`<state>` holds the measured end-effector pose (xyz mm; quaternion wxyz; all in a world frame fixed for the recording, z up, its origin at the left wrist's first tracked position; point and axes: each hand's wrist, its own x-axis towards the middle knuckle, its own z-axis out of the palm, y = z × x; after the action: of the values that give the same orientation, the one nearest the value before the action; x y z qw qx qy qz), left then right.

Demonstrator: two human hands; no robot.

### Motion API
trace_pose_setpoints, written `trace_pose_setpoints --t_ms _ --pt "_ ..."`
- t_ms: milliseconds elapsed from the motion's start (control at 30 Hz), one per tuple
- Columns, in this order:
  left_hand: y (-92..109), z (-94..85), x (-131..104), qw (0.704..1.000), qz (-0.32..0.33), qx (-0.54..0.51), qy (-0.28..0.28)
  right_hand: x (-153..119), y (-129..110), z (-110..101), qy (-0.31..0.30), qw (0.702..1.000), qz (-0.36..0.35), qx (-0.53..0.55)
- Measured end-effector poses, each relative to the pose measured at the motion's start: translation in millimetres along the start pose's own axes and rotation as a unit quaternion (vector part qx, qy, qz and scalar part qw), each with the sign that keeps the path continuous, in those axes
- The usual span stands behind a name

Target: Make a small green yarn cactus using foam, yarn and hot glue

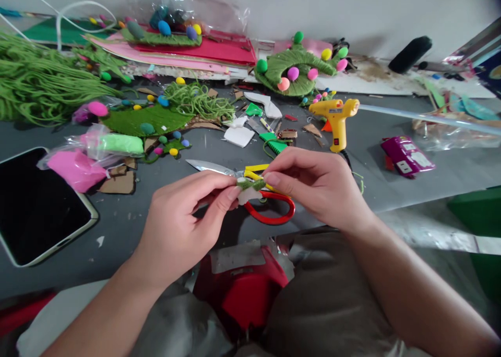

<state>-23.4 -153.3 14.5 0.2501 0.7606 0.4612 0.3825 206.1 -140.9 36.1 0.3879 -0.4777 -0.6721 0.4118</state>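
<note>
Between my two hands is a small white piece [249, 194] with green yarn [256, 185] across its top. My left hand [183, 216] pinches its left end between thumb and fingers. At the other end, the thumb and forefinger of my right hand [317, 185] are closed on the green yarn. Just beneath lies a pair of scissors with red handles [276, 218], its blade pointing left, partly hidden by my hands. A yellow strip-like thing [256, 167] shows behind the held piece; I cannot make out what it is.
A yellow glue gun [337, 119] stands behind my right hand, near a purple box [407, 156]. A tablet-like device [43, 205] lies at left beside a bag of pink clay [74, 169]. Green yarn [47, 80], cardboard scraps [117, 183] and a yarn-wrapped shape with coloured balls [282, 67] lie farther back.
</note>
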Motion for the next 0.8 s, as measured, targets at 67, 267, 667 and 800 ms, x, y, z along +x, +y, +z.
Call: trace_pose_setpoints --t_ms 67,267,667,800 --pt "0.5 -0.5 0.0 1.000 -0.004 -0.002 0.001 -0.2 0.6 1.5 -0.004 1.000 -0.003 0.003" --pt "-0.2 1.3 -0.5 0.999 -0.038 -0.032 -0.006 1.0 1.5 5.7 -0.004 1.000 -0.015 0.012" --pt "-1.1 -5.1 5.3 0.947 -0.166 -0.267 -0.069 3.4 3.7 -7.6 -0.034 0.991 -0.075 0.104" --pt "-4.5 -5.0 8.6 0.930 -0.181 -0.302 -0.106 4.9 2.1 -5.9 -0.058 0.988 -0.088 0.109"
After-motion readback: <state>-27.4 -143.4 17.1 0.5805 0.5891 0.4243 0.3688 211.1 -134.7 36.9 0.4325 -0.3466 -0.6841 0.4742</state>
